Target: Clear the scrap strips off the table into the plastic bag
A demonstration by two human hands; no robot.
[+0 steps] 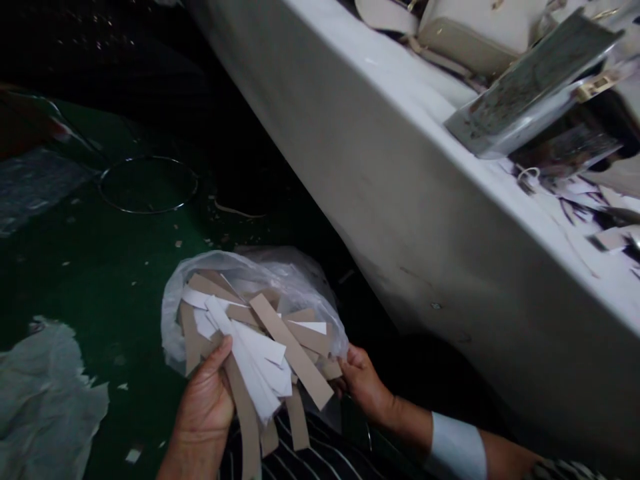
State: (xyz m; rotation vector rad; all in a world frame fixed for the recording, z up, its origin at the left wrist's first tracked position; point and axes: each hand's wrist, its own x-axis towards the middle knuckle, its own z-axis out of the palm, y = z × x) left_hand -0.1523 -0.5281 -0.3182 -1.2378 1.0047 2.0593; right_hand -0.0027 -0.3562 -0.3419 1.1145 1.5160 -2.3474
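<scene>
1. Work object: translucent plastic bag, at 7 o'clock from the view's centre; its open mouth is crowded with cut strips
2. Left hand, at the bag's 7 o'clock: partly closed, thumb pressed over a bundle of white paper strips; the fingers underneath are hidden
3. Right hand, at the bag's 4 o'clock: fingers curled in at the rim, apparently pinching the film; exact grip cannot be told
4. Done, judging by the present state: many brown card strips lie in the bag's mouth
5. Remaining, by the same judgement: the held bundle and several brown ends overhang the rim at 6 o'clock, not fully inside
6. Surroundings: torn sheet at the bag's 8 o'clock; covered table at 2 o'clock
</scene>
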